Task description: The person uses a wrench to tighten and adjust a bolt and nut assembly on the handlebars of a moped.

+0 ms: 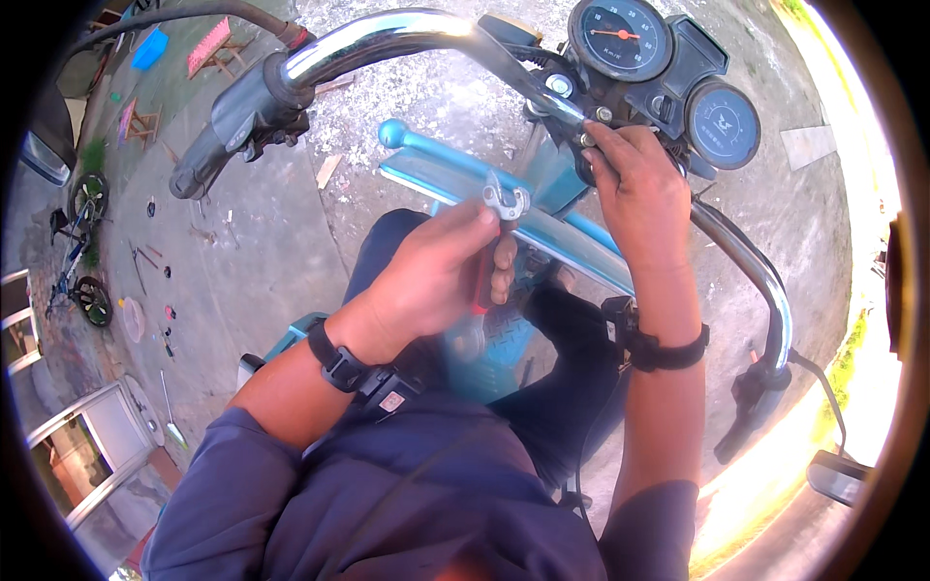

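My left hand (pixel 441 261) is closed around the red handle of a wrench (pixel 506 201), whose silver hooked jaws stick up past my thumb. The wrench is in front of the blue frame bars, apart from the handlebar. My right hand (pixel 639 184) reaches to the middle of the chrome handlebar (pixel 397 31), its thumb and fingers bent together at the clamp. Bolt heads (pixel 559 84) show on the clamp beside my fingertips. What lies between those fingers is too small and hidden to name.
A round speedometer (pixel 621 37) and a second round gauge (pixel 723 126) sit beyond the clamp. Black grips (pixel 208 160) end the handlebar. My legs straddle the blue vehicle. A bicycle (pixel 77 247), a blue basin (pixel 149 48) and scattered tools lie on the concrete at left.
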`<state>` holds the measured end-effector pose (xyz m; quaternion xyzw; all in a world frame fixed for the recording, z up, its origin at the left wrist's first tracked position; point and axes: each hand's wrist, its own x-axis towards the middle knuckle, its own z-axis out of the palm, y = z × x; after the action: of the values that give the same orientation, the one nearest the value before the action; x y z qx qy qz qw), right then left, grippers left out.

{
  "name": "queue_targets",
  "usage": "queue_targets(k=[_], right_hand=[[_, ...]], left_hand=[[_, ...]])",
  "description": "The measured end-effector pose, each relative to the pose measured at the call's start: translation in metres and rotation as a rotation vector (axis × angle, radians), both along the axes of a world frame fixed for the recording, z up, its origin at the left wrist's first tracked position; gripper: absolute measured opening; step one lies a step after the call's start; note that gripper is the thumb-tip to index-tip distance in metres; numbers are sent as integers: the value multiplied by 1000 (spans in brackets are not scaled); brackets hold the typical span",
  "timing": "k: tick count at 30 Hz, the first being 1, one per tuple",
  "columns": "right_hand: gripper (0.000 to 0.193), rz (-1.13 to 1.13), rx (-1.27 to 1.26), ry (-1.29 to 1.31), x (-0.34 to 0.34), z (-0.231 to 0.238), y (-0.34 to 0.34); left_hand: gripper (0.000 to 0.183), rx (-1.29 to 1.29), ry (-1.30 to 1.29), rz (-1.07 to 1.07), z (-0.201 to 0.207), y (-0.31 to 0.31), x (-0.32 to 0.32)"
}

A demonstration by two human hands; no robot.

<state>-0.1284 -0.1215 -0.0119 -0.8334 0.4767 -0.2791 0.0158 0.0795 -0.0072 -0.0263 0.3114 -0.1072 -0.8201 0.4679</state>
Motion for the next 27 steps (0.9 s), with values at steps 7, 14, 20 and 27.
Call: queue_targets(k=[7,14,20,27], right_hand=[[18,-18,-64,3,6,-7,-7],[20,-43,11,4,11,-4,-4],[16,96,-9,-25,4,-5,-11],[19,3,-32,-50,10,-12,-9]], left_hand=[[23,9,23,-46,-13,6,11],[22,50,81,-31,-13,2,7],[23,33,71,-45,-16,4,12],[25,71,41,-59,-15,3,11]])
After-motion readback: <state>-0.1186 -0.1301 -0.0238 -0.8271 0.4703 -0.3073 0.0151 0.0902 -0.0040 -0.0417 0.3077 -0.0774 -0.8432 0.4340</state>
